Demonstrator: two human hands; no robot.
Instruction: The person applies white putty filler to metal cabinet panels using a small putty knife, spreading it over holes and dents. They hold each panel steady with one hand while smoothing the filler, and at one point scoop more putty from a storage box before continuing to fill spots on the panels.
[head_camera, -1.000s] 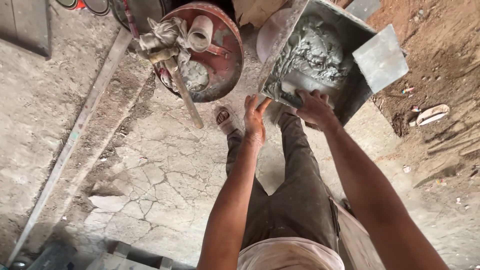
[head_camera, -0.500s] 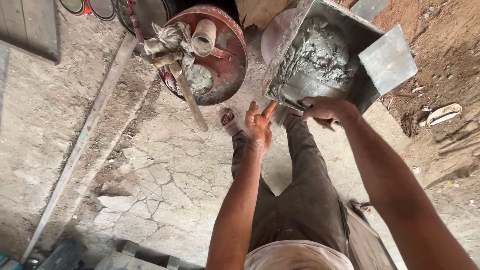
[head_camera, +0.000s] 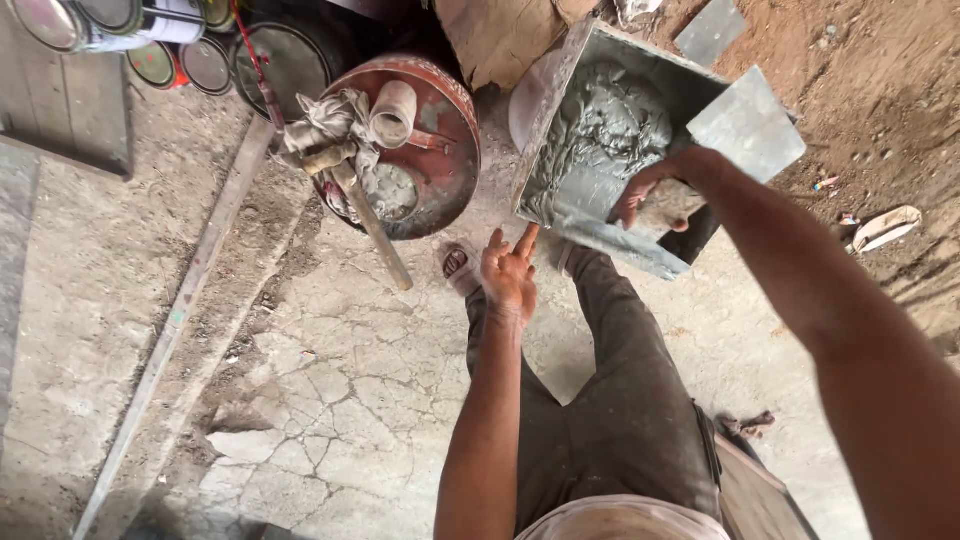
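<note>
While the person stood over cracked concrete, the left hand (head_camera: 510, 272) hung nearest, fingers spread and empty, touching nothing, just short of the near rim of the metal tray (head_camera: 600, 240). Beyond it, the right hand (head_camera: 655, 195) reached into the tray, fingers curled loosely and resting on a bare patch beside the wet grey mortar (head_camera: 600, 140); whether it gripped anything could not be told. The step looked like scooping a handful of mix, and the next move would call for closing the fingers under the mortar. Left of both hands sat a red drum (head_camera: 440, 150), with a wooden-handled tool (head_camera: 370, 225) lying across it.
</note>
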